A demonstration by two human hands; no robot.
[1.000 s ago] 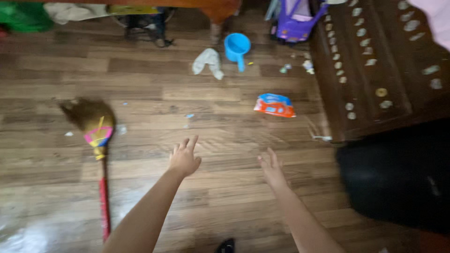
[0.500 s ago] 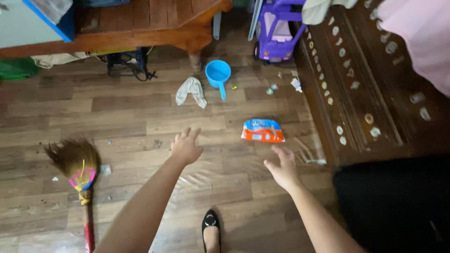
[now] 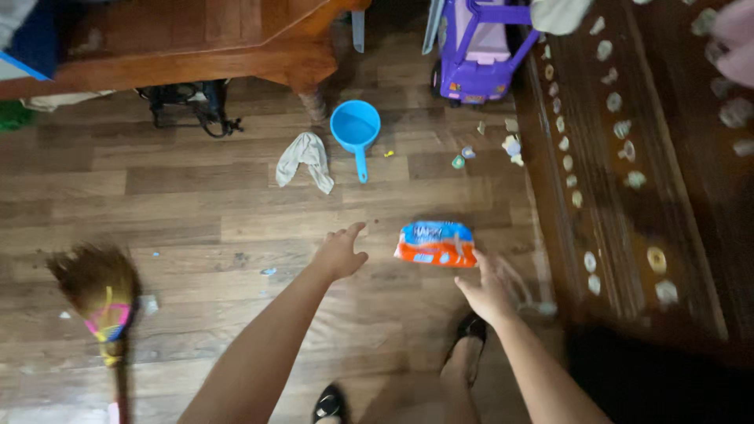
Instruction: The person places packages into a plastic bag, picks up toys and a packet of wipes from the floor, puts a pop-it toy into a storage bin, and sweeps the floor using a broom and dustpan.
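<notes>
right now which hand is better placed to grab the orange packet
Probably right: the right hand is open just below the packet, fingertips near its edge. The left hand sits further off to its side.

Broom: my view cuts its handle off at the bottom edge. Toy car: top cropped. Wooden table: only one corner and leg shown. Small scraps by the dark cabinet: too tiny to identify. My right hand: blurred, fingers indistinct.
</notes>
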